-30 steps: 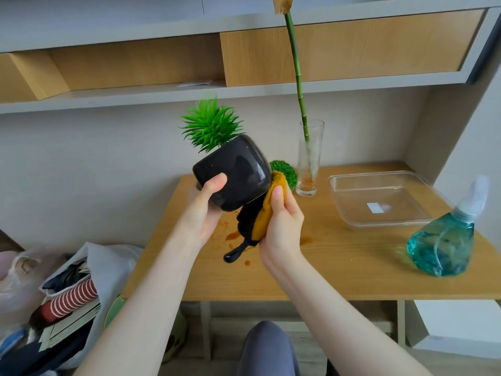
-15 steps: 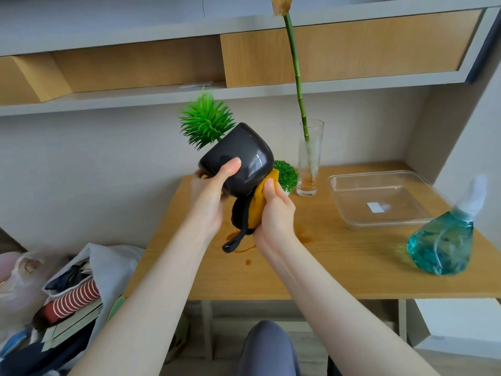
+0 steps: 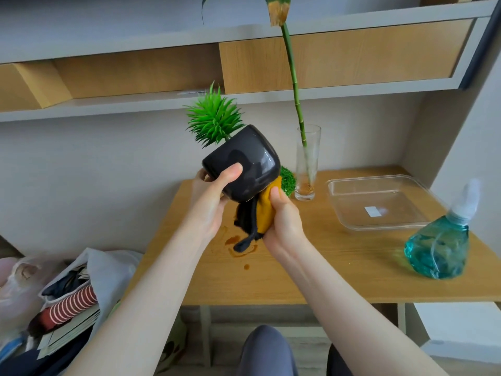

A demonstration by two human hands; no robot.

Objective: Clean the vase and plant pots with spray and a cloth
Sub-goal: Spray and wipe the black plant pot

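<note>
The left hand is closed around the black pot: the thumb is laid across the near side of the pot, and the other fingers are hidden behind it. The pot is held in the air above the wooden table and is tilted strongly. Its long axis runs from the lower right, where the base is, up to the upper left, where the opening is, so the spiky green plant is pointed up and away from the person.

The right hand is found just below and to the right of the pot. A yellow and black cloth is gripped in it, and the top of the cloth is pressed against the lower right edge of the pot, near the base. A black strip of the cloth is hanging down over some brown wet marks on the table.

So the pot lies up and to the left from the cloth hand, touching it. The underside and the lower wall are turned toward the cloth, and it is judged that the wiping is in progress there. For the next stroke, probably the pot must be rotated by the left hand, so that a new part of the wall is brought to the cloth.

Behind the hands, a glass vase with one tall green stem is standing upright, not yet taken. The spray bottle is standing well apart, to the right.
</note>
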